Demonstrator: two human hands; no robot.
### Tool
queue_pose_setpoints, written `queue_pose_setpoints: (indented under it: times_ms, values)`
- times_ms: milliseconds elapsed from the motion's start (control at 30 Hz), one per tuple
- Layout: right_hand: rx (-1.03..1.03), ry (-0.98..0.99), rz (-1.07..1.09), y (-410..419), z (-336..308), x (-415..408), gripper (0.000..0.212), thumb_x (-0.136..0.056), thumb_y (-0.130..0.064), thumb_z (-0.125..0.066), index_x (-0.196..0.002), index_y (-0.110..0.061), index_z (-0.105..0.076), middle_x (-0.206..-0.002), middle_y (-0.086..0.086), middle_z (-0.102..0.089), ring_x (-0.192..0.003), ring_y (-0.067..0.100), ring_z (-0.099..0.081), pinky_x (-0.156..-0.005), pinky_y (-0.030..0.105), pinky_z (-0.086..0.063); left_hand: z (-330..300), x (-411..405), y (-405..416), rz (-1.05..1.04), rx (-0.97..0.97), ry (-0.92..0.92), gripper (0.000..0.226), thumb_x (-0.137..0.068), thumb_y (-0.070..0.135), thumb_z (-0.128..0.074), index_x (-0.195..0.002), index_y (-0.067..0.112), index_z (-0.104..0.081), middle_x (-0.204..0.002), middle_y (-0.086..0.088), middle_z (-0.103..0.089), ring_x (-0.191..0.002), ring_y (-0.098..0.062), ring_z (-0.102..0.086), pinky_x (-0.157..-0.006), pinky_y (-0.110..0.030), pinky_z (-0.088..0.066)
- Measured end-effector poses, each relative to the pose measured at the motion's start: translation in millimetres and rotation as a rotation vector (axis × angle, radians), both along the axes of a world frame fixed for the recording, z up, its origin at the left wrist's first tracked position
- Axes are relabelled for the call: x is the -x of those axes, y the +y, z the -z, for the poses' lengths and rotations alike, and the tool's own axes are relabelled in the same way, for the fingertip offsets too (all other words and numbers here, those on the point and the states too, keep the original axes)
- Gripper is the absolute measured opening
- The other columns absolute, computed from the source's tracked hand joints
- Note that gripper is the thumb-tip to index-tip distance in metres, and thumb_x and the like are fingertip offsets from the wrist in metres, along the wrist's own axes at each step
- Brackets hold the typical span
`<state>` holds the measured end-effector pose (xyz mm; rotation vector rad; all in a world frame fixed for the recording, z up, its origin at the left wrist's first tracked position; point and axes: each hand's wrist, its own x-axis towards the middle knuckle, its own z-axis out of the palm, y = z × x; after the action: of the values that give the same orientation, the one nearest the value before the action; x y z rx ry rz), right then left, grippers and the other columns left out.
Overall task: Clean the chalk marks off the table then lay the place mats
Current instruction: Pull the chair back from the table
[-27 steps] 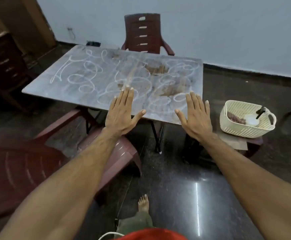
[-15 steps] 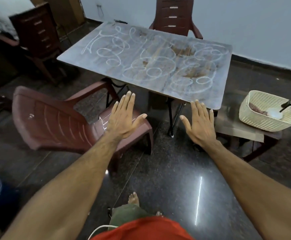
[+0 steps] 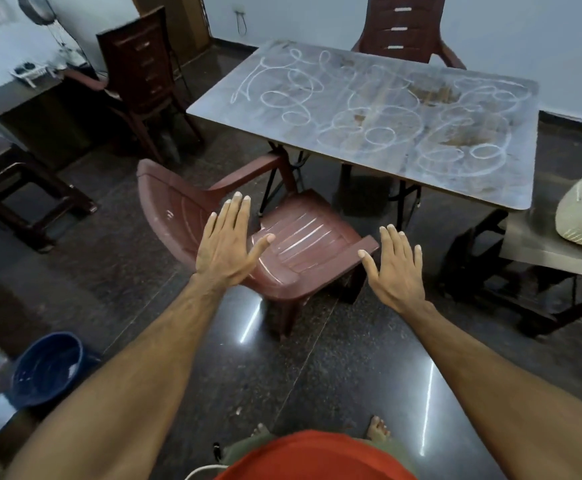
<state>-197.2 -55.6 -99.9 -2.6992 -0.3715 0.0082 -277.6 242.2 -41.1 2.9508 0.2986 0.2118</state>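
At the far left a dark blue plastic basin (image 3: 47,368) sits on the polished dark floor (image 3: 334,375), and further back a dark brown high-backed chair (image 3: 137,74) stands near the wall. Nearer the middle, a reddish-brown plastic armchair (image 3: 293,244) stands turned sideways, one arm reaching under the table's near edge. The left hand (image 3: 227,245) is stretched out palm down with its fingers straight and spread wide, holding nothing; it shows in front of the armchair's seat and back. Beyond it stands the grey rectangular table (image 3: 483,188), its top covered in looping white chalk marks (image 3: 369,109) and some brownish stains. Another reddish-brown chair (image 3: 403,26) stands at the table's far side. The right hand (image 3: 395,271) is likewise flat and open, fingers straight and slightly apart, empty, seen over the floor just beside the armchair's front corner. At the far right a cream woven plastic basket (image 3: 580,216) rests on a low bench (image 3: 542,251) just beside the table's end.
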Motion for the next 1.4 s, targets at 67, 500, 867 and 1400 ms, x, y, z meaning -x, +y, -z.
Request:
queue_pose_setpoints:
  times_ms: [67,500,867,1400]
  values:
    - [-0.028,0.018,0.01,34.3,5.2,16.8,0.073,-0.099,-0.059,-0.031,-0.156,-0.013,-0.021,-0.164,0.005,-0.016,-0.152,0.022,-0.009,-0.122,0.05,-0.004,1.4,12.5,35.9,-0.01,-0.017,0.025,0.094,-0.087,0.076,-0.011,-0.156,0.013,-0.008,-0.164,-0.005,-0.006,-0.151,-0.021,-0.008,-0.122,-0.044,-0.009]
    - [-0.008,0.064,0.01,145.3,20.3,48.2,0.073,-0.099,-0.059,-0.031,-0.155,-0.014,-0.022,-0.163,0.006,-0.019,-0.151,0.024,-0.012,-0.121,0.052,-0.005,14.9,25.2,150.3,-0.006,-0.015,0.062,0.09,-0.09,0.074,-0.015,-0.156,0.013,-0.01,-0.164,-0.008,-0.009,-0.151,-0.022,-0.009,-0.122,-0.045,-0.009]
    - [-0.025,0.164,0.03,219.4,47.8,-4.4,0.073,-0.099,-0.06,-0.03,-0.155,-0.013,-0.022,-0.163,0.006,-0.019,-0.151,0.023,-0.012,-0.121,0.052,-0.005,15.7,-48.9,241.9,-0.061,-0.013,0.077,0.088,-0.09,0.071,-0.02,-0.155,0.013,-0.014,-0.164,-0.007,-0.011,-0.151,-0.022,-0.011,-0.122,-0.045,-0.009]
    - [-0.116,0.37,0.323,266.0,67.2,-33.6,0.076,-0.097,-0.061,-0.029,-0.149,-0.007,-0.034,-0.154,0.012,-0.038,-0.141,0.028,-0.035,-0.115,0.044,-0.029,26.1,-205.7,322.6,0.09,-0.113,0.286,0.055,-0.094,0.051,-0.049,-0.13,0.008,-0.05,-0.132,-0.014,-0.057,-0.125,-0.032,-0.051,-0.112,-0.047,-0.028]
